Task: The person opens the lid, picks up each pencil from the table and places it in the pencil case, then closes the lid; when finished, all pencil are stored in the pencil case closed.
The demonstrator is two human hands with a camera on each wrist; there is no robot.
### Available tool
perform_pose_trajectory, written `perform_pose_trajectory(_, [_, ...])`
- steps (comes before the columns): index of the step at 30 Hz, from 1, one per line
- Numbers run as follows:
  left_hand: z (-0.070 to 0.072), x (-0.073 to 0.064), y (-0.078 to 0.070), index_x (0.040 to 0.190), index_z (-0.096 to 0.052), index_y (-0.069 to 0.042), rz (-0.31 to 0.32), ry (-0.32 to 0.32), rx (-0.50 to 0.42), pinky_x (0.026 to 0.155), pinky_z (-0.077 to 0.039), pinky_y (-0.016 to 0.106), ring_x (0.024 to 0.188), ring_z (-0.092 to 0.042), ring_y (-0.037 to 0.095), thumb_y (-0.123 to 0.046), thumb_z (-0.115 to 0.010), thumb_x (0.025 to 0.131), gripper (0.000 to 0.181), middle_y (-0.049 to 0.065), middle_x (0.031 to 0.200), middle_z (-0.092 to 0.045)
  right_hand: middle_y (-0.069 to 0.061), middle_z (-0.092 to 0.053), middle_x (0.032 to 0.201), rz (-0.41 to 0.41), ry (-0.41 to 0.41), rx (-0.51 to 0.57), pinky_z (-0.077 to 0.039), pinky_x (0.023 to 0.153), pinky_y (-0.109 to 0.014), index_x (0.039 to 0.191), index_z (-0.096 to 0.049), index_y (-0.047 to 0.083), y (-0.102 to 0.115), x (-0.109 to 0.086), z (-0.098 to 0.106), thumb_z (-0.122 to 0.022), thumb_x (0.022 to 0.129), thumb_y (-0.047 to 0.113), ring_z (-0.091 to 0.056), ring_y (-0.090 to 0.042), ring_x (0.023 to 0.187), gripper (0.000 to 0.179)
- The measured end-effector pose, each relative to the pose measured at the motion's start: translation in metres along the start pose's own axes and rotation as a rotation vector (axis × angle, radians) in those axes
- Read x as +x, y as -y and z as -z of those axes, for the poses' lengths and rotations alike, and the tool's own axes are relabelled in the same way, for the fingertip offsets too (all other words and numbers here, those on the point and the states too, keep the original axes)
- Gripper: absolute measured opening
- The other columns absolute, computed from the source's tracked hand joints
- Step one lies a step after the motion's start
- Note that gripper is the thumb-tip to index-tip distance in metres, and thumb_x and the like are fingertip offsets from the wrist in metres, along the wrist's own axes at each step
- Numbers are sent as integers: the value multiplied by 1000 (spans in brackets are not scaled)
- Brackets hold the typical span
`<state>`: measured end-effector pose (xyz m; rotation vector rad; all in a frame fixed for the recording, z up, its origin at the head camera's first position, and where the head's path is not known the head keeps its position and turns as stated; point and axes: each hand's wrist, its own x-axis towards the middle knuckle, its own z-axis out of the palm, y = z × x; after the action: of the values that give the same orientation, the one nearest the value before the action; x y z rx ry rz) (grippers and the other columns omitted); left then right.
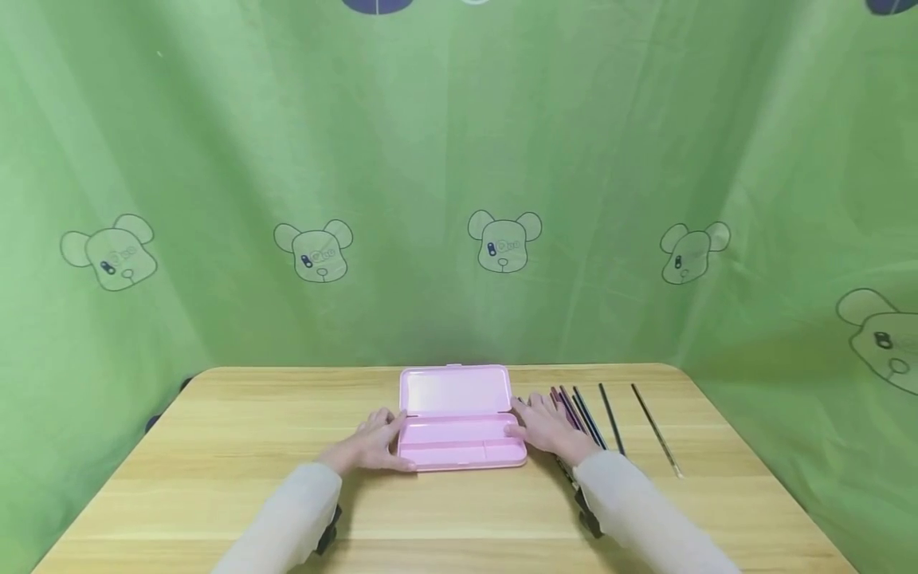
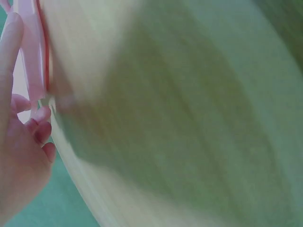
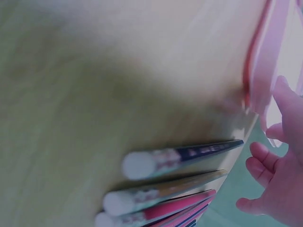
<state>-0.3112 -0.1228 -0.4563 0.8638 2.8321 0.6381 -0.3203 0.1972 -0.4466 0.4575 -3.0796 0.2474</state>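
Note:
A pink pencil case (image 1: 459, 431) lies on the wooden table with its lid (image 1: 455, 391) raised at the back, its compartments bare. At its left end, my left hand (image 1: 369, 442) holds the case, thumb by the front corner and a finger near the hinge. The left wrist view shows several curled fingers of that hand beside the case's corner. My right hand (image 1: 548, 428) touches the right end with its thumb; its other fingers are spread loosely in the right wrist view. Beneath and beside this hand lie several pencils (image 3: 165, 158) with white ends, partly hidden in the head view.
Farther right on the table (image 1: 237, 446), a dark pencil (image 1: 612, 418) and another thin pencil (image 1: 656, 430) lie apart from the bunch. A green curtain (image 1: 430, 159) with bear-head prints hangs behind and along both sides of the table.

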Motion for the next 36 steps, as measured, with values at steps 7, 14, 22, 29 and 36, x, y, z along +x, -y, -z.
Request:
perform_pose_trajectory(7, [8,-3,-4,140,-29,3,2,53,12,66,-28,24,79,-29,15,-49,-70,73,94,2,88,-35,-20,-52,100,23,-82,147,-43,80,-50,126,-52,0,-14,2,13,-55,89,32,-46,-31,93,49])
perform_pose_trajectory(14, [7,-4,-6,139,-29,4,14,64,-29,65,-26,25,79,-28,16,-44,-73,71,94,3,86,-34,-14,-56,84,80,-262,290,-46,73,-44,119,-54,-9,-50,-11,30,-59,88,19,-50,-24,81,42])
perform_pose_trajectory(22, [7,-3,-7,137,-33,5,1,32,-32,63,-25,25,78,-28,16,-42,-76,67,94,3,84,-34,-22,-55,93,-43,-261,368,-50,68,-42,124,-45,-12,-97,-47,43,-56,90,22,-54,-29,82,50])
perform_pose_trajectory(29, [6,-6,-6,136,-37,5,-4,-7,-18,64,-25,26,78,-29,16,-42,-78,66,93,3,83,-36,-17,-55,77,-103,-277,340,-46,56,-33,121,-45,-17,-138,-69,40,-57,89,16,-50,-24,67,47])
perform_pose_trajectory(36, [5,-4,-8,135,-37,6,0,-6,-11,64,-25,26,78,-29,16,-40,-78,65,93,3,82,-37,-28,-59,86,-171,-216,349,-51,64,-42,119,-41,-21,-164,-87,33,-57,88,12,-57,-30,73,49])
